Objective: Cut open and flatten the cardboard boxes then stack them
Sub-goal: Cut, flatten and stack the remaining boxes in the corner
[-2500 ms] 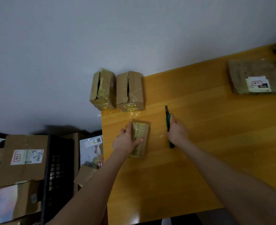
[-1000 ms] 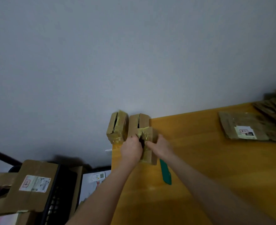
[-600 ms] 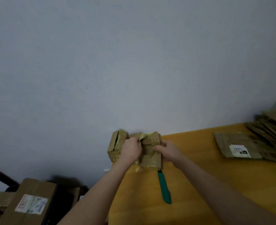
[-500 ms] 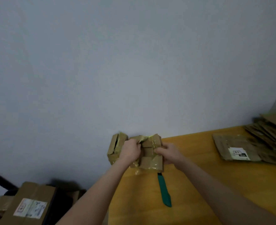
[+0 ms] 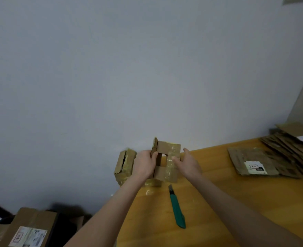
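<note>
Nearest the camera, the green utility knife (image 5: 176, 207) lies loose on the tabletop (image 5: 236, 202), blade end pointing away, with neither hand on it. Just beyond it, both hands hold a small taped box (image 5: 166, 162) raised above the tabletop's far left corner. The left hand (image 5: 144, 165) grips its left side with the thumb hooked into the opening. The right hand (image 5: 189, 163) pinches the right wall, thumb in front and fingers behind. The flaps stand spread and the tube looks hollow from end to end, so the cutting on this one seems finished and the step in hand is the flattening.

The next move likely calls for pressing two opposite corners toward each other so the walls fold along their creases. The yellowish tape on the flaps may resist.

Just left of the hands, a second box (image 5: 124, 164) stands at the tabletop's edge, its seam slit but not flattened. Far right lies the flattened stack (image 5: 254, 161), where this piece should go.
</note>
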A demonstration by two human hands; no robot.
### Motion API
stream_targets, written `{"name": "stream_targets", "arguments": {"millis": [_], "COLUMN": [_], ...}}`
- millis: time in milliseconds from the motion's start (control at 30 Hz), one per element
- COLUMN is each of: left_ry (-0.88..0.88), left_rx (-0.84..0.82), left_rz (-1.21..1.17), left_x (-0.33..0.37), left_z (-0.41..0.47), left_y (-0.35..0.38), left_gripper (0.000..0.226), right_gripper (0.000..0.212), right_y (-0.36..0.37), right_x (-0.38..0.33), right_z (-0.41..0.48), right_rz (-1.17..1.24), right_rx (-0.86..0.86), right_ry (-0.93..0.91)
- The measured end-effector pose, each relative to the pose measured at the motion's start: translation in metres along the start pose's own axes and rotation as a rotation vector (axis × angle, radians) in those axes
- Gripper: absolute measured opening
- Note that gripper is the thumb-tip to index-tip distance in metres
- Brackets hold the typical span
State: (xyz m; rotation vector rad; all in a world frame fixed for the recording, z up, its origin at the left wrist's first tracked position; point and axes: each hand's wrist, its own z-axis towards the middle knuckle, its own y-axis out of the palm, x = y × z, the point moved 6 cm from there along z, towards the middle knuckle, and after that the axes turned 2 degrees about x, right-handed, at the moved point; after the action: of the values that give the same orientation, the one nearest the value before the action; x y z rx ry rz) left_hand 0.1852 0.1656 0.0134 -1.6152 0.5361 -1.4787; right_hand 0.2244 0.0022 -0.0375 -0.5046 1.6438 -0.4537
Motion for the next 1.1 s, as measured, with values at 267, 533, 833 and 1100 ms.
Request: {"name": "stream_targets", "arguments": {"millis": [267,533,833,1100], "left_ry": [0.206,0.121,0.015,-0.077], "left_rx": [0.141,0.148,0.115,0.044], "left_rz": [0.132,0.061,0.046,-0.230], "left_x": [0.035,0.020,0.001,-0.016], "left_z": [-0.015,-0.002,0.012,0.010], "left_y": [0.007,-0.006,-0.015,-0.009], "left_gripper": [0.040,0.038,0.036,0.045], "right_gripper": [0.069,0.020,0.025,0.030], "right_y": [-0.015,-0.014,-0.015,-0.024], "right_x": [-0.020,-0.021,-0.007,0.003], "right_z": [0.006,0.004,0.002,0.014], "right_rz": [-0.406,-0.248,0.297,0.316], "right_rx": [0.075,-0.035,-0.054,0.060], "right_ry": [-0.049,-0.148,-0.047,-0.045]}}
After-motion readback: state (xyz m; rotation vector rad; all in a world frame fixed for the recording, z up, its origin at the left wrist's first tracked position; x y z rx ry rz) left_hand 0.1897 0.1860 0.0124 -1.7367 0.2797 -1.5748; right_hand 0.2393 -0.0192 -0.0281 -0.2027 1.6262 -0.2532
